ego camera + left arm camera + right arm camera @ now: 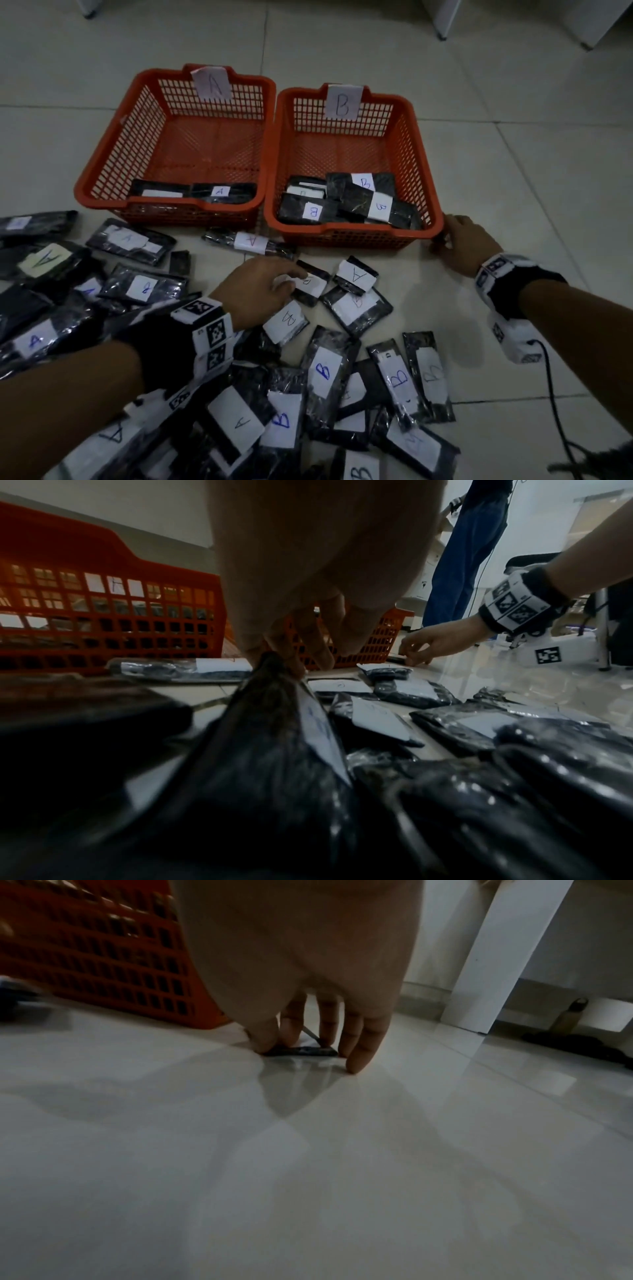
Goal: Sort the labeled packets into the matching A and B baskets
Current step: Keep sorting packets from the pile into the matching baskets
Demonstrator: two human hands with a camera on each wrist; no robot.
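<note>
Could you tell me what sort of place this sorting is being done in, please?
Probably an indoor office or workroom, with the work done on the floor: glossy tiles, white furniture legs and a bottle standing under a desk. The baskets sit directly on the tiles.

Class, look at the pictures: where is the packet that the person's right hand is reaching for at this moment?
The small dark packet lies flat on the floor tiles under the right hand, beside the near right corner of the B basket, apart from the main pile.

Head view looks steeply down over both baskets; 2 wrist views skim the floor, close behind the fingers, sharing basket B (pixel 373 642) up front.
</note>
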